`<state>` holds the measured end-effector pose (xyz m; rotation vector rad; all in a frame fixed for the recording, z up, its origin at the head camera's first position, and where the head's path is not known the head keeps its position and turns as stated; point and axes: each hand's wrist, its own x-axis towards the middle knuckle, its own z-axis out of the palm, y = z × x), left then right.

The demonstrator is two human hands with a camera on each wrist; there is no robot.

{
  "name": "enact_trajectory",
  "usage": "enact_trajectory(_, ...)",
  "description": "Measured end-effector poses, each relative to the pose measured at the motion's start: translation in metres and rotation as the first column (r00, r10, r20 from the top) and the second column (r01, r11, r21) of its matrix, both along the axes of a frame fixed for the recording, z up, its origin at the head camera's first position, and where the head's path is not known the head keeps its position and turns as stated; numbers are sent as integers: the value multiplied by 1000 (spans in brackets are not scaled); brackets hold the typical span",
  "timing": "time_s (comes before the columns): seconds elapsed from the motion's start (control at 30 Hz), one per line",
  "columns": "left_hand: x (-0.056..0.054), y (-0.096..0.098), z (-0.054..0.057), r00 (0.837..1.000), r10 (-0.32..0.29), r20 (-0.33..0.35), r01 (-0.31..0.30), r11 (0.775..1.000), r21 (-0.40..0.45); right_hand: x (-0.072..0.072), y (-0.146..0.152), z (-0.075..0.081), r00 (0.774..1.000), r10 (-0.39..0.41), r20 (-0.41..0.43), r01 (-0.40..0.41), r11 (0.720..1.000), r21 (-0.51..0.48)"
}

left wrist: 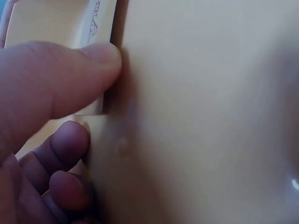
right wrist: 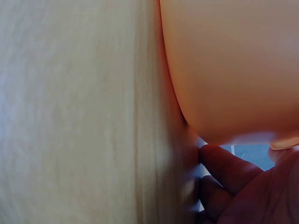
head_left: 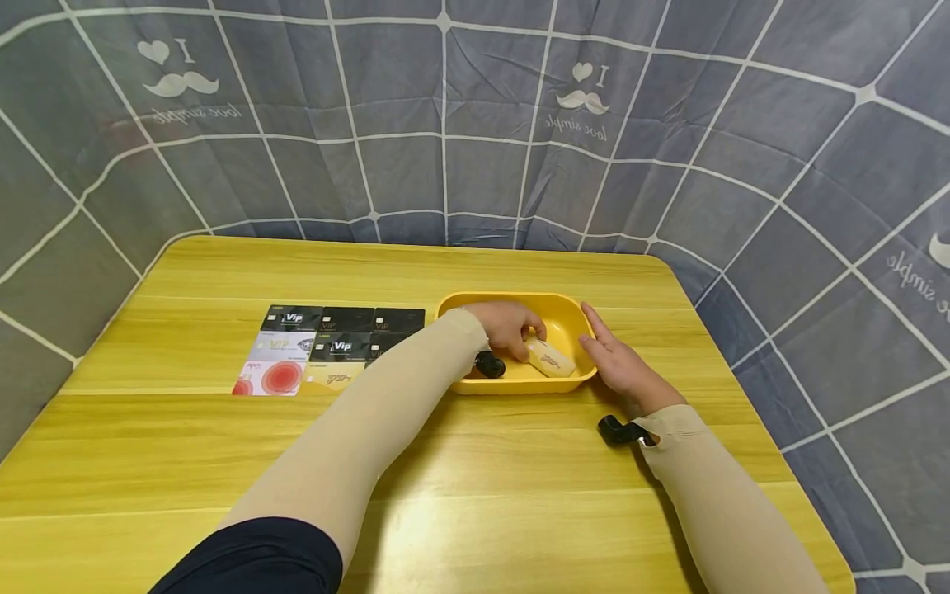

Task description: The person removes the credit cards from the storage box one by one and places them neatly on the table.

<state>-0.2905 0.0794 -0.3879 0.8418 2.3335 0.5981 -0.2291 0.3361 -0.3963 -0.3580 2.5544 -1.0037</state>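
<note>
A yellow plastic tray (head_left: 512, 385) stands on the table. Inside it my left hand (head_left: 508, 324) pinches a pale gold card (head_left: 551, 359) by one end. The left wrist view shows the thumb (left wrist: 88, 60) on the edge of the card (left wrist: 96, 28), low over the tray's floor. My right hand (head_left: 623, 371) lies against the tray's right end, its fingers fairly straight. In the right wrist view, fingertips touch the outside of the tray wall (right wrist: 238, 70). Whether other cards lie beneath the pinched one cannot be seen.
Left of the tray, several cards lie edge to edge in rows: black ones (head_left: 293, 318), a silver one (head_left: 282, 343), one with red circles (head_left: 270, 378) and a gold one (head_left: 330, 376). My left sleeve (head_left: 371, 437) covers part of them. A grey checked cloth (head_left: 401, 107) surrounds the wooden table (head_left: 519, 495).
</note>
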Motion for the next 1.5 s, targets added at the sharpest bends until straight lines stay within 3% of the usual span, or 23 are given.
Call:
enact_trajectory(0.27,10,-9,-1,998,33,57,-38,996,86,2,-5,-5,1000,23,13,-22,999,-24)
enact_trajectory(0.43,10,-10,-1,997,49,61,-57,990,126,3,-6,-4,999,21,30,-20,1000,-21)
enact_trajectory(0.67,7,-11,-2,999,44,31,-47,993,109,3,-7,-5,999,23,44,-22,999,-37)
enact_trajectory(0.83,5,-13,3,999,49,16,-50,995,87,3,-8,-6,999,16,42,-15,1000,-20)
enact_trajectory(1.07,4,-22,24,999,38,-23,-35,995,91,3,-7,-3,999,-4,54,4,1000,-5)
enact_trajectory(1.27,2,-33,51,997,27,-72,-17,990,140,4,-1,4,991,-41,125,51,996,-78)
enact_trajectory(1.5,0,-71,80,985,114,-128,-82,969,233,6,0,7,989,-60,136,72,994,-80)
